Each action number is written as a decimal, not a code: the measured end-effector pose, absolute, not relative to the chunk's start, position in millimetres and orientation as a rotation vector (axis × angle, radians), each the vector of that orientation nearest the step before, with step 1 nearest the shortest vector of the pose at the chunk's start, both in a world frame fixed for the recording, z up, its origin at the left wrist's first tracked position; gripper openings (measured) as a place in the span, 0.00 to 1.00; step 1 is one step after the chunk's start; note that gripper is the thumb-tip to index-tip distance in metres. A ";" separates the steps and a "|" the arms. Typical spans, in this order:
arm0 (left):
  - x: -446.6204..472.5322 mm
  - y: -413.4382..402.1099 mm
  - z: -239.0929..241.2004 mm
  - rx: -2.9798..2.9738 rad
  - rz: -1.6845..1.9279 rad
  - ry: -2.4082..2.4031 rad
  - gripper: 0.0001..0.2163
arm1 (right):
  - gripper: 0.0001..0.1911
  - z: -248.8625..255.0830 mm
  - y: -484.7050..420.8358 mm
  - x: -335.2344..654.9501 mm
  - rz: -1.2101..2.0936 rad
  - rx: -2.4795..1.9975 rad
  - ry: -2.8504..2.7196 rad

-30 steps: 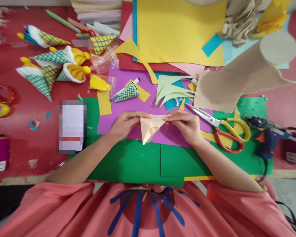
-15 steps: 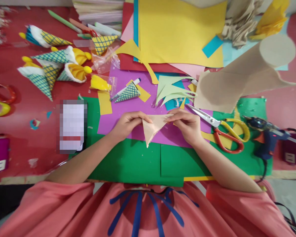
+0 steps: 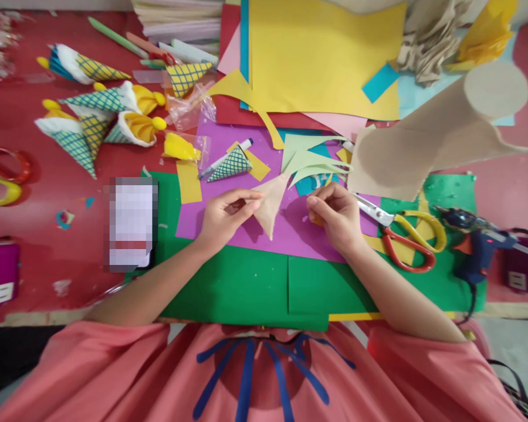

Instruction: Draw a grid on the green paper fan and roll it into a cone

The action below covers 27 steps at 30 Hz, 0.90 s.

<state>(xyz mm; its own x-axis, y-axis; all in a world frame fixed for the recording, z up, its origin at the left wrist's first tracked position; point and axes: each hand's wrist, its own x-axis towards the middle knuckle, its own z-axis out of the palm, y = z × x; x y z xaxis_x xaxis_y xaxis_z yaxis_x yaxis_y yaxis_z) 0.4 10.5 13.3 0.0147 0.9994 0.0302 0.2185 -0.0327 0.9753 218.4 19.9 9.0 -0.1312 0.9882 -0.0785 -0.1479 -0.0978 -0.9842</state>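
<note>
A small triangular piece of beige fabric (image 3: pixel 271 205) is pinched between the thumb and fingers of my left hand (image 3: pixel 225 221), with one tip pointing down over the purple paper (image 3: pixel 229 228). My right hand (image 3: pixel 339 218) is curled with thumb and fingertips together, apart from the fabric; whatever it holds, if anything, I cannot make out. Close beside that hand lie scissors (image 3: pixel 408 250) with red and yellow handles. Beyond the hands rest pale green paper strips (image 3: pixel 305 155) and a small green checked cone (image 3: pixel 231 164) by a marker.
Several finished checked cones (image 3: pixel 81 143) lie at the left, near a phone (image 3: pixel 132 223). A blue glue gun (image 3: pixel 479 255) stands at the right. Unrolled beige fabric (image 3: pixel 389 158) and stacked yellow sheets (image 3: pixel 325 58) lie farther back. Green sheets (image 3: pixel 229 287) lie nearest me.
My right hand has let go of the fabric's right corner and drawn slightly away. The fabric has turned in my left hand, its free corner now pointing up and away.
</note>
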 end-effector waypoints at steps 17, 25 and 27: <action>1.0 7.7 10.8 1.403 1.160 1.318 0.10 | 0.10 21.5 20.4 206.2 1.626 -1.161 -1.123; 3.3 -3.4 3.2 1.499 0.983 1.113 0.17 | 0.20 10.0 12.5 185.0 1.742 -1.030 -1.106; 3.9 -4.3 3.1 1.446 0.954 1.066 0.19 | 0.18 6.6 11.9 186.8 1.753 -1.038 -1.075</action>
